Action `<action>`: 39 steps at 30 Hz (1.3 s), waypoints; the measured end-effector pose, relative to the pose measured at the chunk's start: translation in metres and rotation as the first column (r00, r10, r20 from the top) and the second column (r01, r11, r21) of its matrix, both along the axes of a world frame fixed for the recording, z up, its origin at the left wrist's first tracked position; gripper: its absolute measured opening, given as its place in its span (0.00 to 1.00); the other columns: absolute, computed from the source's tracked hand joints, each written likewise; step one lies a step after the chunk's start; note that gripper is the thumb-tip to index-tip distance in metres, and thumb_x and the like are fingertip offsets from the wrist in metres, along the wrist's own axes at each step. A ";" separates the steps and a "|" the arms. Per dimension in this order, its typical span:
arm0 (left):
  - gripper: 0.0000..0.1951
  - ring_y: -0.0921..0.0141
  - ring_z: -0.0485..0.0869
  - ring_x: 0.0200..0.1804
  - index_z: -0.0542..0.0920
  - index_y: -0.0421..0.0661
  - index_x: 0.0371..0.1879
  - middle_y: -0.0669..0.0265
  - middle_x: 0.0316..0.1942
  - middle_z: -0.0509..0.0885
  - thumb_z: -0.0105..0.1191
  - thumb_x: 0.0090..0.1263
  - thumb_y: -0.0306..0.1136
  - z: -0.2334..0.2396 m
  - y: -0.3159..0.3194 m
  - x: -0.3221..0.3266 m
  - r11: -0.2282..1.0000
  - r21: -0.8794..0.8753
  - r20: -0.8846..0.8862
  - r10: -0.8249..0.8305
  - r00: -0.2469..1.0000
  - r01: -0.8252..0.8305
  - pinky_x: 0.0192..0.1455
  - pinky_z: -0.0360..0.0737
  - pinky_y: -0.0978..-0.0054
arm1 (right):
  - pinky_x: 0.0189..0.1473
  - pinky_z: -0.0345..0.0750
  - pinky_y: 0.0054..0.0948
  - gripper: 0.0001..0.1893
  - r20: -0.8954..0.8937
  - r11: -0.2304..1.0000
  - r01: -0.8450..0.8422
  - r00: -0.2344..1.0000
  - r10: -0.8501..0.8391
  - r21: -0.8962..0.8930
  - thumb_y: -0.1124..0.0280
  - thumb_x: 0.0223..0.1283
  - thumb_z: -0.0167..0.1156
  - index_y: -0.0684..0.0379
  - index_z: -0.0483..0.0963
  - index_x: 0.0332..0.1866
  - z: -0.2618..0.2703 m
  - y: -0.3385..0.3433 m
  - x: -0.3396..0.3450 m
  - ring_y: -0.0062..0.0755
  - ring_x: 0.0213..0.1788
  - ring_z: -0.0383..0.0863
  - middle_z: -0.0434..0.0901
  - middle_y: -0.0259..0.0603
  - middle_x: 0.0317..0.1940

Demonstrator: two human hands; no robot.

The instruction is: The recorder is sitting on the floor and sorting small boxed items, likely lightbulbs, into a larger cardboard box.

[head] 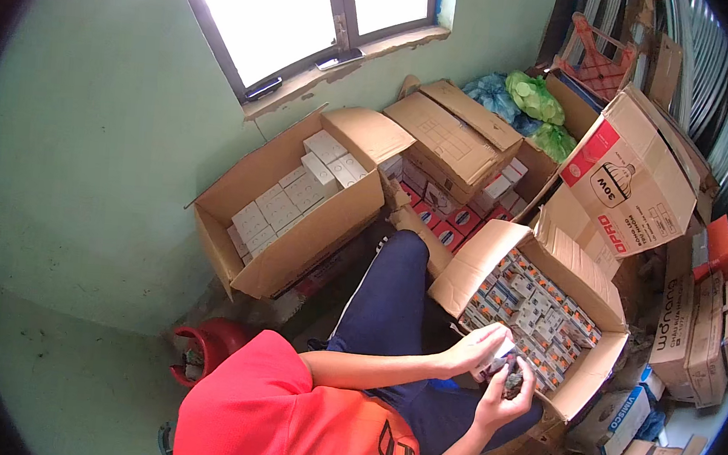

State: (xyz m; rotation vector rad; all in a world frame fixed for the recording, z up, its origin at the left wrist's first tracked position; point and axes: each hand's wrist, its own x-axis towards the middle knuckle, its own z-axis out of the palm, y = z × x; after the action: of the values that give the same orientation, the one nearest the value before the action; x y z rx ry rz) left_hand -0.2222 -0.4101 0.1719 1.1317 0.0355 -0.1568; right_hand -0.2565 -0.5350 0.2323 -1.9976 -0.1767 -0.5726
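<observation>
My left hand [481, 350] grips a small white box [504, 348], partly covered by the fingers. Close against it, my right hand [508, 388] has its fingers curled around a dark, crumpled thing, perhaps a rag [512, 384]; the grip hides most of it. Both hands are above my lap, at the near edge of an open cardboard carton [583, 404]. Packed inside that carton are many small white, grey and orange boxes [534, 311], some lying loose on the top layer.
An open carton [346, 207] of white boxes [269, 210] stands under the window. Beyond my knee is a closed carton [452, 128] above red boxes [446, 237]. Green plastic bags [534, 98], a tilted carton [631, 178] and stacked cartons [688, 343] crowd the right. A red plastic stool [220, 344] sits behind me.
</observation>
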 end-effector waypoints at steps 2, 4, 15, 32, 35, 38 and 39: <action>0.17 0.78 0.78 0.48 0.80 0.49 0.56 0.71 0.45 0.80 0.42 0.91 0.48 -0.001 0.002 0.005 0.998 0.027 0.015 0.056 0.998 -0.056 0.55 0.79 0.75 | 0.50 0.82 0.47 0.14 0.026 0.997 -0.029 0.999 0.030 -0.070 0.71 0.63 0.67 0.66 0.83 0.51 0.003 0.007 -0.006 0.55 0.45 0.87 0.86 0.53 0.42; 0.19 0.77 0.80 0.46 0.80 0.50 0.55 0.71 0.44 0.81 0.41 0.91 0.51 0.010 0.008 0.011 0.972 -0.209 -0.184 0.072 0.980 -0.111 0.53 0.81 0.73 | 0.50 0.82 0.48 0.13 0.057 0.981 -0.126 0.989 0.135 -0.146 0.71 0.63 0.68 0.66 0.83 0.50 0.004 0.015 -0.013 0.55 0.45 0.86 0.85 0.52 0.41; 0.21 0.76 0.83 0.45 0.83 0.50 0.55 0.71 0.45 0.85 0.45 0.89 0.54 -0.014 0.016 0.012 0.879 -0.477 -0.221 -0.133 0.966 0.012 0.54 0.82 0.73 | 0.54 0.82 0.45 0.12 -0.018 0.943 -0.246 0.969 0.248 -0.223 0.74 0.63 0.69 0.64 0.82 0.50 0.004 0.005 -0.010 0.53 0.47 0.86 0.84 0.50 0.43; 0.29 0.78 0.76 0.31 0.87 0.40 0.50 0.72 0.27 0.80 0.39 0.92 0.54 -0.019 0.037 0.007 0.795 0.443 0.019 -0.471 0.882 0.415 0.34 0.77 0.70 | 0.57 0.79 0.33 0.12 -0.247 0.962 -0.249 0.931 0.270 0.113 0.75 0.66 0.65 0.69 0.80 0.51 0.008 -0.029 0.000 0.32 0.49 0.83 0.84 0.43 0.46; 0.35 0.74 0.76 0.21 0.88 0.38 0.41 0.68 0.17 0.76 0.39 0.89 0.61 -0.005 0.046 0.010 0.817 0.484 0.097 -0.408 0.908 0.315 0.26 0.74 0.67 | 0.51 0.80 0.34 0.11 -0.186 0.958 -0.257 0.943 0.277 0.127 0.74 0.63 0.66 0.67 0.81 0.48 0.013 -0.023 -0.005 0.35 0.43 0.85 0.86 0.44 0.40; 0.34 0.76 0.75 0.21 0.87 0.40 0.36 0.70 0.17 0.75 0.40 0.89 0.60 -0.006 0.047 0.003 0.850 0.431 0.060 -0.362 0.930 0.303 0.25 0.73 0.68 | 0.54 0.80 0.33 0.11 -0.234 0.923 -0.338 0.897 0.375 0.185 0.73 0.63 0.67 0.67 0.81 0.48 0.011 -0.031 -0.007 0.32 0.44 0.83 0.85 0.43 0.41; 0.34 0.76 0.75 0.21 0.85 0.40 0.33 0.71 0.17 0.75 0.41 0.89 0.60 -0.005 0.047 0.002 0.846 0.400 0.007 -0.386 0.923 0.351 0.24 0.73 0.69 | 0.55 0.79 0.32 0.11 -0.248 0.906 -0.373 0.875 0.415 0.198 0.73 0.65 0.66 0.67 0.81 0.49 0.013 -0.032 -0.007 0.31 0.46 0.82 0.85 0.42 0.42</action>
State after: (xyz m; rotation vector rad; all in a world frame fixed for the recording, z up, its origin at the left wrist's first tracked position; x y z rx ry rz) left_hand -0.2203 -0.3632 0.1665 1.5417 -0.2425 -0.4614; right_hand -0.2638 -0.5674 0.2451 -1.8087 -0.3466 -0.0292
